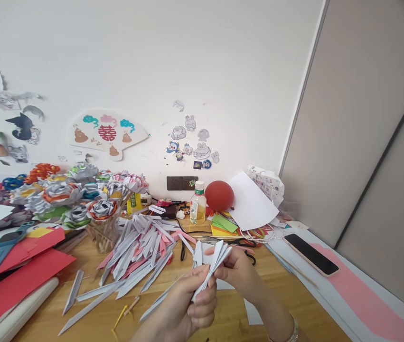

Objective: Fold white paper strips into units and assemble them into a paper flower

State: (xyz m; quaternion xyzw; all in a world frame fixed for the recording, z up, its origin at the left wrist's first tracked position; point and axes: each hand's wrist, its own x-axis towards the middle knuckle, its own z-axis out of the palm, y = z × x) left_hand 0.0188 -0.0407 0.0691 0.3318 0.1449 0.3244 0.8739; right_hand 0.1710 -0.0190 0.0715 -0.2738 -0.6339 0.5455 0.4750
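A small bundle of folded white paper strips (219, 255) fans out upward between my two hands. My left hand (189, 304) is closed around its narrow lower end. Higher up, the fingers of my right hand (240, 273) pinch the same bundle from the right side; some fingertips are behind the paper. Just left of the hands lies a large heap of folded strips (141, 244), white with some pink. Scissors (232, 241) rest on the wooden table (98, 323) beyond my hands, partly hidden by them.
Paper flowers (62, 192) crowd the back left. A bottle (197, 206) and a red balloon (219, 195) stand near the wall. On the right lies a phone (311, 255). Red paper sheets (34, 280) and a blue watch (9, 237) are at the left.
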